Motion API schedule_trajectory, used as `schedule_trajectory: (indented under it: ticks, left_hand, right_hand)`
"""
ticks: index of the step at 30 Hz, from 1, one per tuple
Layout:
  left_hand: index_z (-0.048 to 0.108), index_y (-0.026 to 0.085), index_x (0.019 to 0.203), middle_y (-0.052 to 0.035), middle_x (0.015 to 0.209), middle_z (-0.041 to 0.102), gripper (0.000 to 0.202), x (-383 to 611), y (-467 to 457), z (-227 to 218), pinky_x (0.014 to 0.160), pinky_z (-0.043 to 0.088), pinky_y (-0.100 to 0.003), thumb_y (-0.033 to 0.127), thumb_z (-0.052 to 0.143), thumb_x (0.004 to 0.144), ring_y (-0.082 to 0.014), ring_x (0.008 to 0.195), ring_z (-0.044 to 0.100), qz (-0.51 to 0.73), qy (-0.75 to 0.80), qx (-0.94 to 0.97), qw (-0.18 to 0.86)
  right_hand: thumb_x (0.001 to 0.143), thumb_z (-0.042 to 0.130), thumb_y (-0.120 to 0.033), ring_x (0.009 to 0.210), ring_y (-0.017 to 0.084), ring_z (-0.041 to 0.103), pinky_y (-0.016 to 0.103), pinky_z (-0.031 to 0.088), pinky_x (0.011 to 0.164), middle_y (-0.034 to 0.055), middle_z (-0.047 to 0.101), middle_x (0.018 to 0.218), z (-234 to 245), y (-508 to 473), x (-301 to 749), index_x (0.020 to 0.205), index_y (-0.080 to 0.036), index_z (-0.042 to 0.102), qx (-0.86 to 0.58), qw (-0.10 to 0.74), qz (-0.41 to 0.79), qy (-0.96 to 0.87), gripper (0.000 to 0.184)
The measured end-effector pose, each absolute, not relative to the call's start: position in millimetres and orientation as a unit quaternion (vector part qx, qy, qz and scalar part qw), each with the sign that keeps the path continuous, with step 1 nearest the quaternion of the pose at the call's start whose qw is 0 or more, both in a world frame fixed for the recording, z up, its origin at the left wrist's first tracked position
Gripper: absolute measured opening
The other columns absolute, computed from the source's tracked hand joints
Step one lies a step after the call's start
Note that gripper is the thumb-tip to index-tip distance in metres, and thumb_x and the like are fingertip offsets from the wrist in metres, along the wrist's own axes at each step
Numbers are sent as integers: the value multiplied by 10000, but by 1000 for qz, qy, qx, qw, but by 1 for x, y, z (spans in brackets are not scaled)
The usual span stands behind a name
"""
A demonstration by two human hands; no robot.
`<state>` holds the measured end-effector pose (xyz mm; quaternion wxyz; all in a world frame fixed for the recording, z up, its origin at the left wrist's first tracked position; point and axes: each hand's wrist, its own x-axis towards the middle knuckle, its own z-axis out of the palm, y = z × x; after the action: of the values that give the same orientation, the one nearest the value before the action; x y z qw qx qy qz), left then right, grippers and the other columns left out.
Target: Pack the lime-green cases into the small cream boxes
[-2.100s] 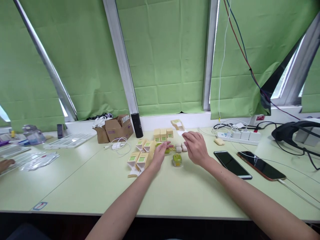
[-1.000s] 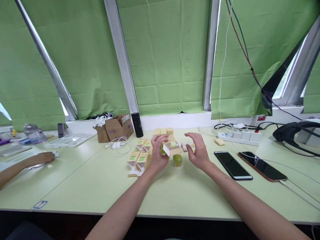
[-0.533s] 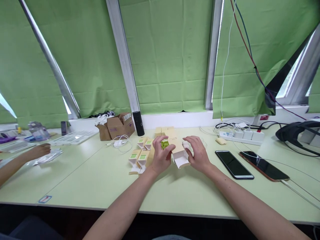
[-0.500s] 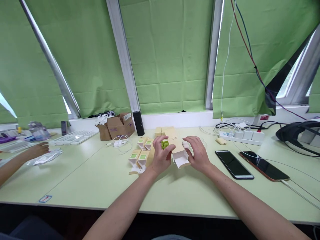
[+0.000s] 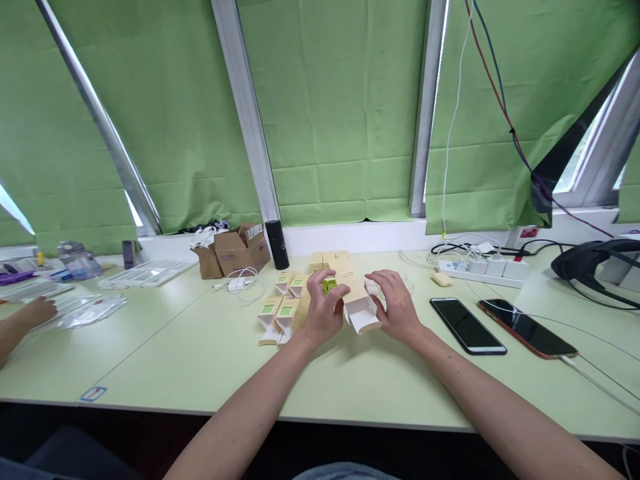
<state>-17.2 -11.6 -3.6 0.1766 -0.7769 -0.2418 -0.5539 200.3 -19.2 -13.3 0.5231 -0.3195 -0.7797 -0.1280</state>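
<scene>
A small tan cardboard box (image 5: 354, 288) lies in front of me, its white-lined open end (image 5: 363, 316) facing me. My left hand (image 5: 324, 312) grips the box's left side, with the thumb against its edge. Bright green (image 5: 329, 285) shows between that thumb and the forefinger. On the right side, my right hand (image 5: 397, 308) holds the box with curled fingers. A small white piece (image 5: 371, 287) shows by those fingers; its kind is unclear. Several similar boxes (image 5: 286, 312) with green inside and open flaps lie beside my left hand, partly hidden by it.
Two phones (image 5: 467, 325) lie to the right, before a power strip (image 5: 480, 270) with cables. Behind left stand a brown carton (image 5: 243, 252) and a black cylinder (image 5: 277, 245). Another person's hand (image 5: 37, 312) is at far left, near clear plastic bags (image 5: 93, 311).
The box's open end has tipped up slightly, so more of its white inside shows. My hands stay almost in place. The other person's hand has moved left, away from the plastic bags.
</scene>
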Motion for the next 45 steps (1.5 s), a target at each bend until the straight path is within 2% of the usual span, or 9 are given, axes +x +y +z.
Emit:
schedule_trajectory:
  ticks: [5,9,15,18,23,26,35,41,45]
  left_hand:
    - [549,266,1231,-157,1390,473,428,-15,-13,-1,1108,480,-556,170,721,852,-320,1364,485,-566,-251,-781,81]
    - [532,259,1297,-148,1339,538,499,-11,-13,2,1125,482,-527,235,759,853,-316,1331,532,-605,-247,-757,-18]
    - [532,220,1290,-145,1276,641,554,-8,-7,0,1055,527,-412,448,796,860,-287,1214,641,-653,-270,-654,-269]
    - [529,208,1307,-151,1261,669,643,-7,-4,3,1010,548,-395,562,793,839,-287,1176,673,-648,-258,-629,-344]
    - [364,244,1488,-143,1261,678,879,-9,-3,5,941,565,-371,692,736,830,-268,1143,697,-641,-290,-596,-387]
    - [348,255,1461,-120,1177,702,844,-9,-2,2,880,567,-349,674,738,840,-236,1033,721,-632,-296,-586,-411]
    - [465,231,1266,-42,961,715,633,-3,-5,1,755,521,-278,606,766,856,-174,847,697,-623,-293,-588,-424]
    - [473,227,1238,-31,946,712,645,-3,-5,-1,753,514,-279,628,777,834,-165,820,691,-609,-302,-596,-427]
    - [465,223,1237,-56,990,724,652,-3,-5,-1,796,532,-308,646,762,840,-190,876,711,-603,-299,-601,-431]
  right_hand:
    - [979,466,-190,1222,348,556,579,501,1020,148,609,1308,-12,-21,200,1476,-256,454,-326,526,-130,-775,502]
    - [986,481,-219,1257,352,545,585,494,1045,158,586,1330,-12,-21,199,1486,-258,424,-333,527,-119,-773,504]
    - [995,493,-235,1267,350,545,579,500,1055,168,575,1333,-12,-22,198,1460,-240,436,-332,535,-109,-769,469]
    - [995,493,-240,1287,353,543,586,502,1061,169,568,1352,-12,-23,198,1464,-247,434,-335,533,-98,-771,472]
    - [996,485,-215,1317,330,544,557,515,1081,166,550,1373,-11,-25,196,1455,-254,442,-327,541,-64,-772,462]
    - [1006,470,-202,1293,312,566,537,539,1068,164,521,1380,-11,-26,193,1452,-257,445,-305,555,-23,-774,450]
    - [1019,492,-201,1087,230,669,536,579,1032,115,377,1461,-14,-28,188,1449,-358,479,-265,563,136,-771,458]
    - [1024,497,-222,1145,232,647,521,570,1054,97,370,1449,-13,-29,187,1361,-360,578,-272,566,190,-755,374]
    - [1036,499,-262,1055,201,671,501,575,1033,89,383,1423,-12,-29,187,1331,-354,613,-274,573,229,-738,329]
